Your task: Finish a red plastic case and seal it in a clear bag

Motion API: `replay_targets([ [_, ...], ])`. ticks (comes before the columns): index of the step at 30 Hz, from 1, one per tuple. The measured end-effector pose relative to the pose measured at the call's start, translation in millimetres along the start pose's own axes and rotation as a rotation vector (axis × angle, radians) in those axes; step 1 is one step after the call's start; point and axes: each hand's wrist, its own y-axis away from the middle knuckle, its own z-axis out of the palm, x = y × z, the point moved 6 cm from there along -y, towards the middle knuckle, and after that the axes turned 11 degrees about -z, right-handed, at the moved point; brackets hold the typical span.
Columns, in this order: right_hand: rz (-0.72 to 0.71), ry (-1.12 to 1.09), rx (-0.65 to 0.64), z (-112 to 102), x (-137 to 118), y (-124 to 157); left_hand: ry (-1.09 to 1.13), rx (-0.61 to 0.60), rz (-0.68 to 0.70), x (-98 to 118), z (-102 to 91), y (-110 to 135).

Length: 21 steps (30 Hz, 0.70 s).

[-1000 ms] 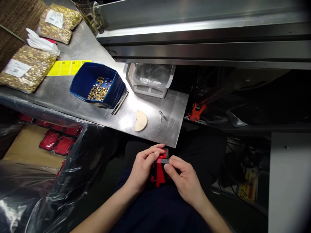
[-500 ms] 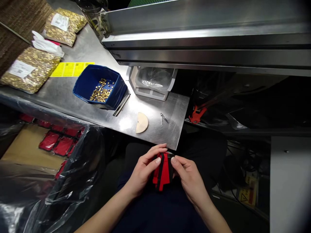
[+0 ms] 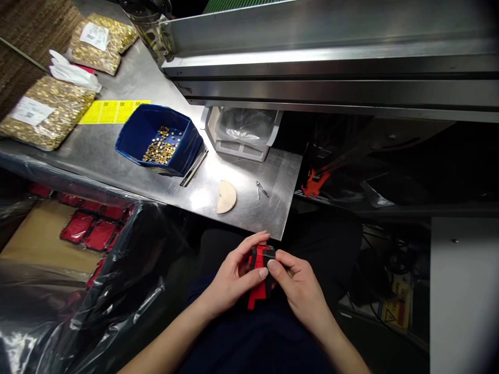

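Holding the red-and-black device in a clamped grip, your left hand and right hand look mid-work; what remains is unclear.

One head-worn camera, facing forward and steeply down from above. Close range, low centre: left hand and right hand. Farther off, toward upper left: metal bench.
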Motion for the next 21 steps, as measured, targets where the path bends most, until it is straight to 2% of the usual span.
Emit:
replay_targets([
  [3,-0.047,0.345,0.082,-12.5,-8.2,7.5,0.006,-0.050,-0.096,-5.3,3.2,6.0],
  [5,-0.173,0.611,0.135,-17.9,-20.3,15.2,-0.054,-0.023,-0.062,-6.0,1.8,10.6],
  [7,-0.364,0.807,0.095,-12.5,-32.6,23.8,-0.154,0.020,0.007,-5.0,0.2,15.1],
  [9,-0.532,0.968,-0.011,-1.6,-38.9,32.3,-0.249,0.043,0.036,-5.1,-0.3,18.6],
  [11,-0.629,1.121,-0.086,6.2,-39.5,39.0,-0.322,0.049,0.023,-5.9,-0.1,20.6],
  [15,-0.680,1.302,-0.139,9.2,-34.5,46.8,-0.428,0.050,0.006,-3.6,2.0,21.7],
  [21,-0.715,1.375,-0.153,7.8,-33.9,53.2,-0.465,0.061,-0.011,-3.8,6.2,21.2],
])
